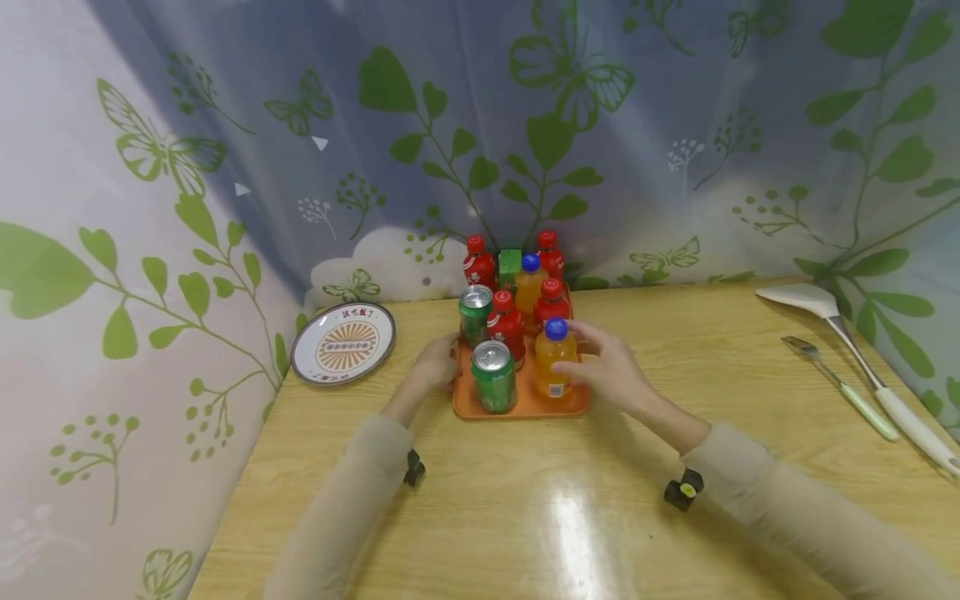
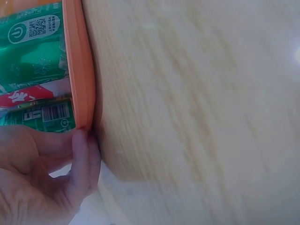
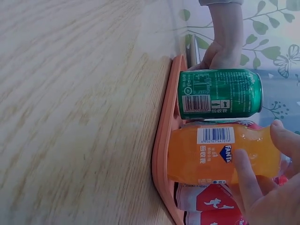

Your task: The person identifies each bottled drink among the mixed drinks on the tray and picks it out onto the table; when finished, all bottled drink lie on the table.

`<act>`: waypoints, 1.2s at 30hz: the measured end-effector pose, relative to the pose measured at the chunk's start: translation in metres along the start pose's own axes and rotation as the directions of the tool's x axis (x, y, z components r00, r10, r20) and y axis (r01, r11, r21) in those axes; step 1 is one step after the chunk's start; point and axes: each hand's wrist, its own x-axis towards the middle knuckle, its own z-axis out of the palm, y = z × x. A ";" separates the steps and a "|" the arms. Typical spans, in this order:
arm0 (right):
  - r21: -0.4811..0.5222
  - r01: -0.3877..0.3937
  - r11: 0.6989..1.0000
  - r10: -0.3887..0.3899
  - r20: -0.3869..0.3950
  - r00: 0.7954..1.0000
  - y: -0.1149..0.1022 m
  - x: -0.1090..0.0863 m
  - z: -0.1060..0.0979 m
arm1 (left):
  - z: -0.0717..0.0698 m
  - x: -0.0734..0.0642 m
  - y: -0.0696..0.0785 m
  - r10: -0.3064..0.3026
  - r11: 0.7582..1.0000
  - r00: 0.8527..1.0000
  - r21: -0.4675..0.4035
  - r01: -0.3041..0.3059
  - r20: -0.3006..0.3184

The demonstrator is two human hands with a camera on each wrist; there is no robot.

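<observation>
An orange tray (image 1: 519,412) carries several drinks. My left hand (image 1: 437,363) is at its left side; in the left wrist view, the thumb and fingers pinch the tray's rim (image 2: 83,70). At the front right corner, my right hand (image 1: 617,373) grips an orange soda bottle (image 3: 187,154) with a blue cap, which stands upright on the tray. Left of that bottle is a green soda can (image 1: 495,387). Behind them stand another green can (image 1: 476,317), several red bottles (image 1: 507,331), a second orange bottle (image 1: 529,293) and a partly hidden green box (image 1: 509,265).
A white plate (image 1: 375,346) with a dark rim lies left of the tray. To the right lie a fork (image 1: 828,371) with a pale green handle and a white-headed turner (image 1: 855,333). A leaf-patterned curtain (image 1: 450,108) hangs behind the wooden table (image 1: 510,500).
</observation>
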 end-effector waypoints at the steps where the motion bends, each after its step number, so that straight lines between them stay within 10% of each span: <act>1: 0.005 0.000 1.000 0.000 0.003 1.000 0.000 0.000 0.000 | 0.001 0.000 0.000 -0.001 1.000 1.000 -0.001 0.001 -0.002; 23: 0.361 -0.066 0.930 0.029 0.105 0.994 -0.023 0.001 -0.033 | 0.001 0.000 -0.005 -0.011 0.998 0.999 -0.066 0.008 -0.045; 36: 0.384 -0.063 0.921 0.028 0.096 0.995 -0.038 0.000 -0.060 | 0.003 0.002 -0.007 -0.029 0.994 0.999 -0.103 0.024 -0.042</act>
